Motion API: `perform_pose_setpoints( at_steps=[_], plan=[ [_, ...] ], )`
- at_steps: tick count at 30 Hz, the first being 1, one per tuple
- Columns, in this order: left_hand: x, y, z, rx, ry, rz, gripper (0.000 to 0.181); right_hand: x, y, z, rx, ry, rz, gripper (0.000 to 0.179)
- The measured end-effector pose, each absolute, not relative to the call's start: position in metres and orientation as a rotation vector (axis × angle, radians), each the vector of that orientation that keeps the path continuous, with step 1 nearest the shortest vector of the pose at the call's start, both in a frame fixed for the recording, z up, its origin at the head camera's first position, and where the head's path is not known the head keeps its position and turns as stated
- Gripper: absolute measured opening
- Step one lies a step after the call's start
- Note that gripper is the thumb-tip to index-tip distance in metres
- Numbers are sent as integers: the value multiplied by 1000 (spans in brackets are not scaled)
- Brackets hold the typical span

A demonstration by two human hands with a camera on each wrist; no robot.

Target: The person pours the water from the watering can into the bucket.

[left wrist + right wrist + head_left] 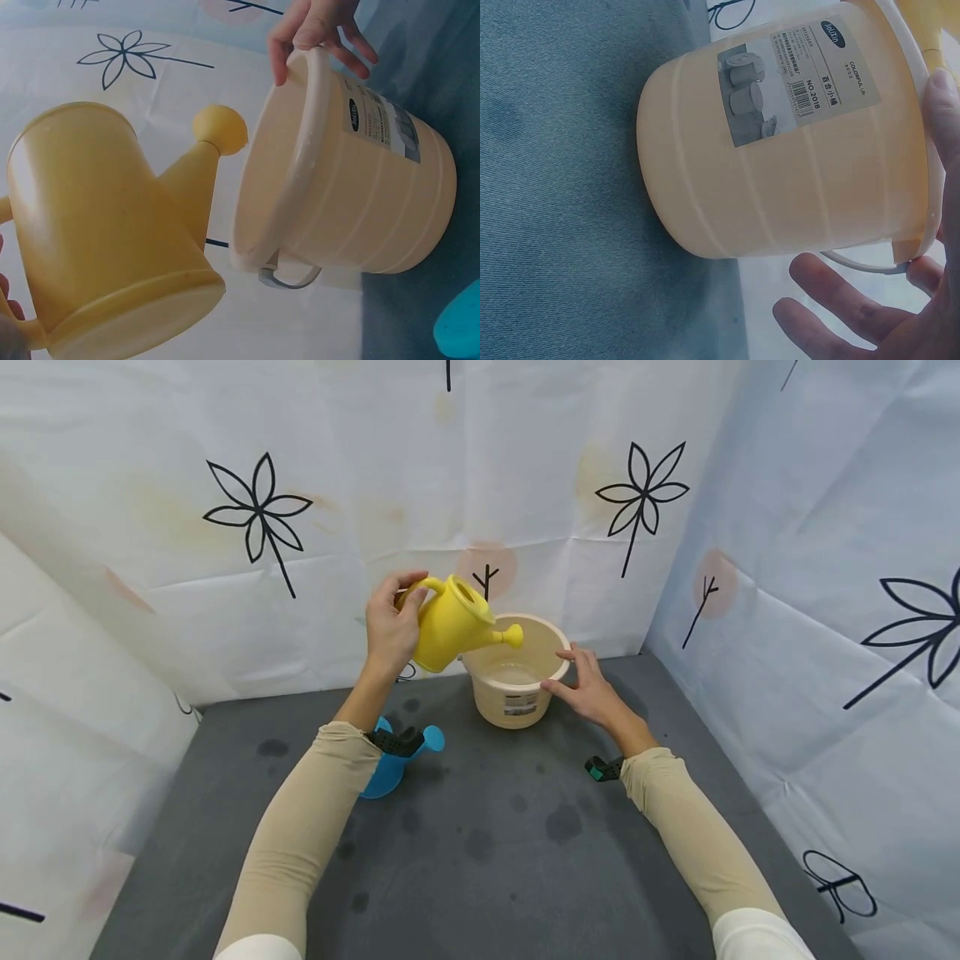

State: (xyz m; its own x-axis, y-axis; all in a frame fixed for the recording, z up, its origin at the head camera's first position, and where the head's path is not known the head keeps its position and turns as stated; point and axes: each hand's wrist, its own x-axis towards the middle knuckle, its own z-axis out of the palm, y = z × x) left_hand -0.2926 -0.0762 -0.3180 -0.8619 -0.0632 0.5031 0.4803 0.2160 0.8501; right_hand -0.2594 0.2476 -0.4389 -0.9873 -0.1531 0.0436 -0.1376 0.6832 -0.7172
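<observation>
My left hand [394, 625] grips the handle of a yellow watering can [450, 627], which is tilted with its spout to the right. The round spout head [220, 129] hangs over the mouth of a cream plastic bucket [513, 706]. The bucket stands upright, with a shiny patch at its bottom. With thumb and finger, my right hand [588, 689] pinches the bucket's right rim, the other fingers spread outside its wall. A label [799, 79] is stuck on the bucket's near side. A blue watering can [384, 777] stands below my left wrist, partly hidden by it.
Dark round spots mark the grey tabletop [487, 877]. White cloth walls [450, 468] with drawn flowers stand behind and at both sides, and the bucket is close to the back one. The bucket's wire handle [296, 283] hangs at its side.
</observation>
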Motion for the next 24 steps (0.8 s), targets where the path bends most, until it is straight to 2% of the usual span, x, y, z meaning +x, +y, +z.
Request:
perform_pose_setpoints(
  at_steps=[15, 24],
  plan=[
    [-287, -81, -342, -392, -2048, -1684, 26, -258, 247, -443, -253, 2859, -1230, 88],
    [-289, -83, -349, -447, -2097, -1470, 26, -260, 246, -439, -245, 2865, -1228, 84]
  ],
)
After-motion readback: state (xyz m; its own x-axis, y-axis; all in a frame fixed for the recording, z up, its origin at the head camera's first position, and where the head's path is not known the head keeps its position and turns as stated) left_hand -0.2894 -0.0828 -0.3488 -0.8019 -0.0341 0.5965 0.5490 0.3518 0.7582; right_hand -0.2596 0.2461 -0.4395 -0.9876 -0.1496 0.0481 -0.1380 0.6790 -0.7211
